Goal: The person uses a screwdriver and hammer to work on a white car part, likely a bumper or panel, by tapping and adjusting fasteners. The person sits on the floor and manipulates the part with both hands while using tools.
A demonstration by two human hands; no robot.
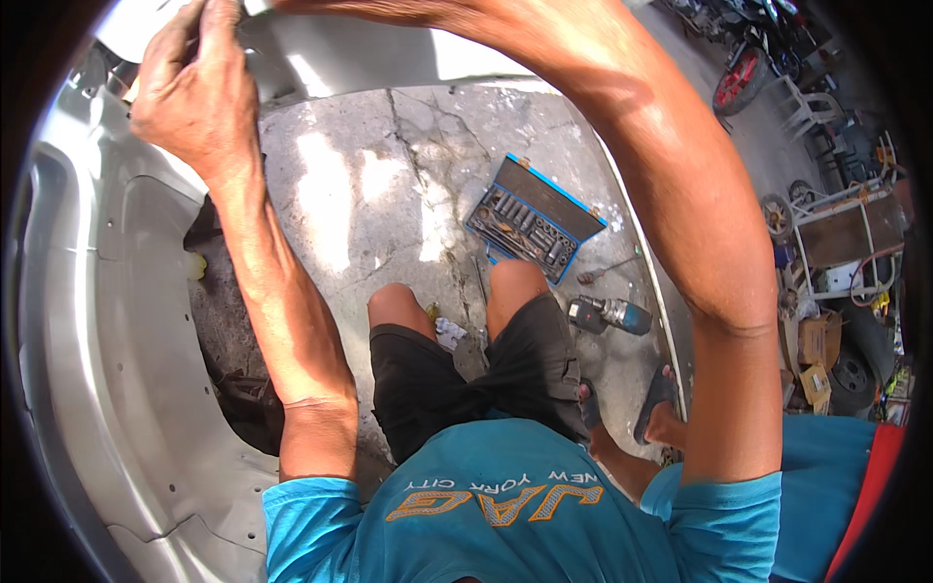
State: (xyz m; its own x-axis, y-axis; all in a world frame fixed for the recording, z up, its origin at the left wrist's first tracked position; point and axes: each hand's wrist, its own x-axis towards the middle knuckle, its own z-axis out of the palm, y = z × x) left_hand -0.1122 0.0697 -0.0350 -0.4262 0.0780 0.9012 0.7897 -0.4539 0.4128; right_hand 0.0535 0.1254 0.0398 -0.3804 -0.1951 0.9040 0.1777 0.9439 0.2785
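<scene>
My left hand (199,107) is raised at the upper left, against a pale metal vehicle body panel (107,321). Its fingers are pressed together at the picture's top edge, and what they pinch cannot be made out. My right forearm (671,126) arches across the top toward the left hand. The right hand itself lies beyond the upper edge. Between and beyond my arms, another light panel (360,53) spans the top.
On the cracked concrete floor (330,175) lie an open blue socket set case (530,223) and a cordless power tool (610,316). Sandalled feet (659,400) of another person are at the right. Beyond stand a white metal-framed cart (846,238), a tyre (860,360), cardboard boxes (818,340) and a motorcycle (743,78).
</scene>
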